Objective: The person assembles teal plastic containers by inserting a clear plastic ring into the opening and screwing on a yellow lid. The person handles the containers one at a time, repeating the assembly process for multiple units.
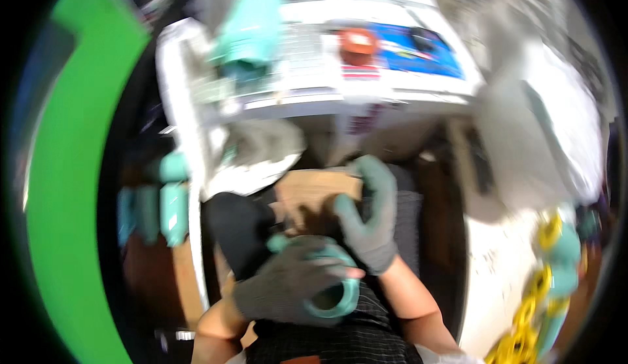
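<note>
My left hand point(284, 285), in a grey glove, is wrapped over a teal hollow round part point(350, 295) above my lap. Its round opening faces up toward me, and blur hides its exact kind. My right hand point(374, 230), in a grey glove with teal-coated fingers, is raised just beyond and to the right of that part. Its thumb stands apart from the fingers, and nothing shows between them. Both hands are over my legs, below the front edge of a white table.
On the white table point(301, 96) are a teal container point(252, 27), an orange-red roll point(358, 43) and a blue mat point(425, 60). White bags point(536, 115) hang at right, above teal pieces with yellow rings point(523, 325). More teal containers point(173, 213) stand at left.
</note>
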`<state>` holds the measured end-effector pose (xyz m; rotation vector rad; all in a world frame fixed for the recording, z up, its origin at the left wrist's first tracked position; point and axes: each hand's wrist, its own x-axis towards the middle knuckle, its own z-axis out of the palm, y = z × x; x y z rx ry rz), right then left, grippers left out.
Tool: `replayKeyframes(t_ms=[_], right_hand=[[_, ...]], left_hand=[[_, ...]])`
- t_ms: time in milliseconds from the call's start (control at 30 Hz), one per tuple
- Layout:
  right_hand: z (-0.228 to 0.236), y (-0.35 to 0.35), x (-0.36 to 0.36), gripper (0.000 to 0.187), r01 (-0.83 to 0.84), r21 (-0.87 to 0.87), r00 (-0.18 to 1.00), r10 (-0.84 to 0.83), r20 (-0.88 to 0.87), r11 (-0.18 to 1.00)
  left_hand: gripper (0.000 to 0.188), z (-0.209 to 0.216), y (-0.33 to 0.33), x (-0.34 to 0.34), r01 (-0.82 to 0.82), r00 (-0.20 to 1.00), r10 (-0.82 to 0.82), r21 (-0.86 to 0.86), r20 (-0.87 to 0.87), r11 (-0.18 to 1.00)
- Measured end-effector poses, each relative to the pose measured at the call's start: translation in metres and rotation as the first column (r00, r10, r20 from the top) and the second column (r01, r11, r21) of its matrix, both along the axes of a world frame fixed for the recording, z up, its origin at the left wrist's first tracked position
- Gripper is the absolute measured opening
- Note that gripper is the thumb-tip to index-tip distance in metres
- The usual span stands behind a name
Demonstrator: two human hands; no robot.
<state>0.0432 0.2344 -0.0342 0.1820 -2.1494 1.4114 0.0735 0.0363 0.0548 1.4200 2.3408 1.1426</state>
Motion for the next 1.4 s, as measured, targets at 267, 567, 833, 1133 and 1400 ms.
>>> replayKeyframes(t_ms=[267,567,833,1133,1400], right_hand=[[-0.038,0.141,0.148,0.005,0.490,0.049,0.863,-0.492,0.115,0.870],[-0.034,0.233,0.258,0.020,0.746,0.394,0.462,-0.843,0.276,0.537],[-0.061,0.190,0.188,0.009,0.738,0.053,0.605,-0.694,0.390,0.673],[0.038,0.063,0.078,0.028,-0.195,0.404,0.978,0.209,0.009,0.894],[0.057,0.043,0.081,0.050,-0.423,0.458,0.906,0.348,0.243,0.782]], left_hand=[[0.071,-0.047,0.039,-0.039,-0.012,0.989,0.013,-0.010,0.148,1.000],[0.078,-0.060,0.051,-0.042,-0.060,0.993,0.062,-0.024,0.103,0.998],[0.129,-0.050,0.059,-0.021,-0.281,0.955,0.292,-0.151,0.050,0.948],[0.051,-0.034,0.039,-0.017,-0.102,0.955,0.092,-0.018,-0.282,0.995],[0.038,-0.041,0.023,-0.023,-0.101,0.969,0.110,0.052,-0.220,0.994]])
